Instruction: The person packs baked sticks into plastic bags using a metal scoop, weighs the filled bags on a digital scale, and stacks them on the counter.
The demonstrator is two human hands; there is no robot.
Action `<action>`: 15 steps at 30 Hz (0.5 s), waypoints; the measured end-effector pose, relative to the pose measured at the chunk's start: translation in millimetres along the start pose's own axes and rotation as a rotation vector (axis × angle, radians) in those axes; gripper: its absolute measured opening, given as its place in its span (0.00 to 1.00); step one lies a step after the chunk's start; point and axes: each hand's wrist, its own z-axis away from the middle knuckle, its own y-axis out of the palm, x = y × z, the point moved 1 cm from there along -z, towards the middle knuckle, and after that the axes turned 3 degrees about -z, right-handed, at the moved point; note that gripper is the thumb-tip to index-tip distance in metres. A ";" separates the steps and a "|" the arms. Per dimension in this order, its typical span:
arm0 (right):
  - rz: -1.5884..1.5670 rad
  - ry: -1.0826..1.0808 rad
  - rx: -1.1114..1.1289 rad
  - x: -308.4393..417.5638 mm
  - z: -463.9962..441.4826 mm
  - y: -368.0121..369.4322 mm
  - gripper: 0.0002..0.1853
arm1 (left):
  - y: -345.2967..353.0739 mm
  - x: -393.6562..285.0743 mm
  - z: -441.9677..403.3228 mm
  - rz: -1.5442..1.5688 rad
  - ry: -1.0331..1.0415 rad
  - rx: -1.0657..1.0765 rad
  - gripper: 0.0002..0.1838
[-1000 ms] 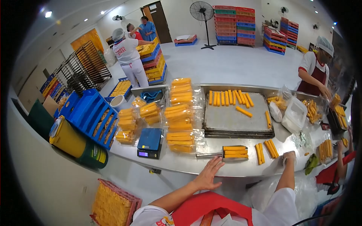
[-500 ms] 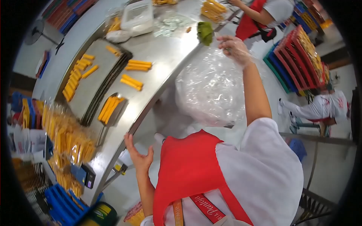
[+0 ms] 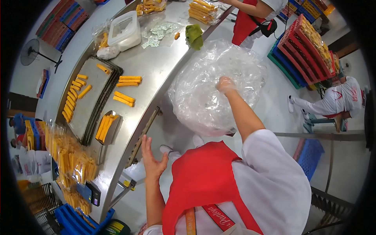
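My right hand [image 3: 226, 84], in a thin clear glove, reaches down into a big bundle of clear plastic bags [image 3: 196, 98] beside the table. Its fingers look pressed together on the plastic of a bag; their tips are partly hidden. My left hand [image 3: 153, 159] hangs near the table's front edge, fingers spread and thumb apart, holding nothing. Closest to it on the table is a metal scoop [image 3: 111, 131] with several yellow breadsticks [image 3: 103, 127] in it. Two small groups of breadsticks [image 3: 124, 98] lie behind the scoop.
Stacked dark trays [image 3: 84, 113] bear a row of breadsticks. Filled bags [image 3: 70, 152] and a small scale [image 3: 93, 194] occupy the near end. A white tub [image 3: 125, 31] and green cloth [image 3: 194, 37] lie farther back. A co-worker [image 3: 254, 17] stands beyond; crates [image 3: 297, 51] are stacked right.
My right hand has come down from beside the green cloth onto the plastic bags. My left hand stays spread near the table edge. The view has shifted slightly.
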 end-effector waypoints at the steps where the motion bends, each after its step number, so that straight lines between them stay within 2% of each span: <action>1: 0.085 0.023 0.057 -0.2 -7.4 12.8 0.16 | 4.6 -1.6 1.2 0.000 0.010 0.014 0.47; 4: 0.076 0.000 0.025 -22.9 -35.6 63.9 0.15 | 10.8 -9.2 6.3 -0.007 0.005 0.021 0.46; 6: 0.187 -0.082 0.037 -22.2 -29.9 57.4 0.15 | 10.9 -9.8 12.9 -0.016 -0.013 0.022 0.46; 8: 0.299 -0.160 0.050 -17.2 -20.1 35.2 0.15 | 11.8 -6.0 21.2 0.028 -0.075 0.016 0.47; 10: -0.066 -0.020 0.030 -7.3 -5.9 -12.7 0.12 | 11.3 -1.8 23.6 0.026 -0.081 0.002 0.46; 11: -0.062 -0.025 0.025 -4.8 5.9 -37.1 0.12 | 11.4 -1.2 22.7 0.022 -0.080 -0.009 0.46; 13: -0.062 -0.316 -0.134 -4.3 38.0 -85.8 0.10 | 12.7 -5.6 9.6 0.048 -0.068 -0.026 0.44; 15: -0.092 -0.381 -0.202 -7.4 58.0 -123.8 0.10 | 12.4 -18.3 -14.7 0.073 -0.050 -0.047 0.43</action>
